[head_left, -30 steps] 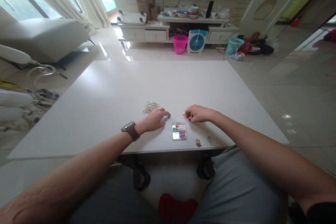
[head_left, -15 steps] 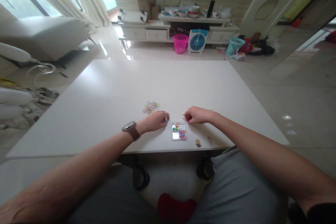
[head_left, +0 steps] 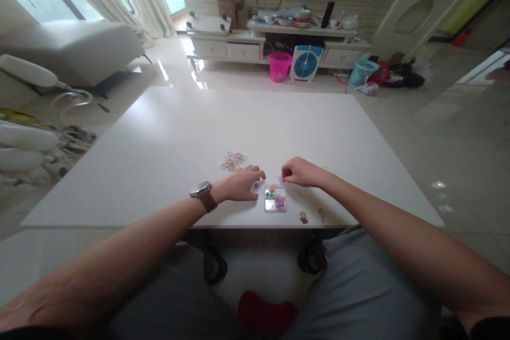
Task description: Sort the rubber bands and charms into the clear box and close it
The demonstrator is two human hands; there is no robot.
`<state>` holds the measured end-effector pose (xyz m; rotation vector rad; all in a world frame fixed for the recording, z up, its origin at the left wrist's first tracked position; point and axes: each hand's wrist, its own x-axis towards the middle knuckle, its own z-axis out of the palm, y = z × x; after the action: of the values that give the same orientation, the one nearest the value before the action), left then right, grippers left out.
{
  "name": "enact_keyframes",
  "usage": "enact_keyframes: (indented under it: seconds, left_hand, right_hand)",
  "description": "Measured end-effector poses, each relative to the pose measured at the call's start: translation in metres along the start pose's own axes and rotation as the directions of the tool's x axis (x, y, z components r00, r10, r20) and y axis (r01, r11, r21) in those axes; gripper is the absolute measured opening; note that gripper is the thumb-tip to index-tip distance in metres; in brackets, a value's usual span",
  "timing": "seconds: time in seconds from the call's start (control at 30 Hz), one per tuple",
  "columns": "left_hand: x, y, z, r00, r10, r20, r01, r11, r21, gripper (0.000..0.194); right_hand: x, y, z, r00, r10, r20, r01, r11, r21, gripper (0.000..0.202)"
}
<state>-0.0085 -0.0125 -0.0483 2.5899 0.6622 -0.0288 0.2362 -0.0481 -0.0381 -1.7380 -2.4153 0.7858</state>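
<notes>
A clear box with four compartments [head_left: 275, 211] rests near the table's front edge. Small colourful pieces [head_left: 281, 203] fill its near right compartment, and a few green and orange ones are in the far left. My left hand [head_left: 241, 183], a watch on its wrist, is just left of the box with thumb and fingers apart. Between them a small blue piece [head_left: 256, 185] appears to lie on the table. Beyond the box's far right corner, my right hand [head_left: 298, 172] pinches a tiny pink piece [head_left: 283, 180]; its exact kind is too small to make out.
Loose coloured rubber bands [head_left: 233, 160] lie in a pile beyond my left hand. A yellow and blue cartoon figure cutout [head_left: 303, 217] and a small pale item [head_left: 321, 215] are by the front edge of the white table [head_left: 247, 117].
My left hand has spread its fingers, leaving the blue piece between them. A yellow piece seen by my right fingertips is out of sight now. The view has shifted slightly.
</notes>
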Motion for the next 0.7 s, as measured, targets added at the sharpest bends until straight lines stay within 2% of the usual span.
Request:
enact_keyframes:
  seconds: [0.1, 0.17, 0.23, 0.33, 0.53, 0.7]
  left_hand:
    - [0.000, 0.005, 0.002, 1.000, 0.015, -0.003, -0.015, 1.000, 0.028, 0.062]
    - [0.001, 0.007, 0.006, 1.000, 0.015, -0.005, -0.015, 0.999, 0.032, 0.067]
    - [0.003, 0.009, 0.010, 1.000, 0.022, -0.001, -0.022, 0.999, 0.027, 0.068]
    - [0.005, 0.011, 0.015, 1.000, 0.030, 0.008, -0.030, 0.999, 0.027, 0.068]
    - [0.006, 0.014, 0.020, 0.999, 0.037, 0.008, -0.037, 0.999, 0.028, 0.071]
    - [0.006, 0.016, 0.018, 1.000, 0.017, 0.021, -0.017, 1.000, 0.007, 0.069]
  right_hand:
    - [0.000, -0.009, 0.002, 0.982, -0.126, -0.140, 0.137, 0.987, 0.077, 0.011]
    - [-0.001, -0.018, 0.006, 0.964, -0.227, -0.142, 0.242, 0.965, 0.102, 0.012]
    - [-0.001, -0.026, 0.012, 0.953, -0.285, -0.099, 0.293, 0.952, 0.083, 0.011]
    - [-0.002, -0.034, 0.021, 0.956, -0.289, -0.058, 0.289, 0.957, -0.009, 0.010]
    - [-0.004, -0.040, 0.028, 0.962, -0.265, -0.071, 0.246, 0.949, -0.199, 0.013]
    - [-0.004, -0.041, 0.032, 0.971, -0.232, -0.052, 0.210, 0.938, -0.275, 0.018]
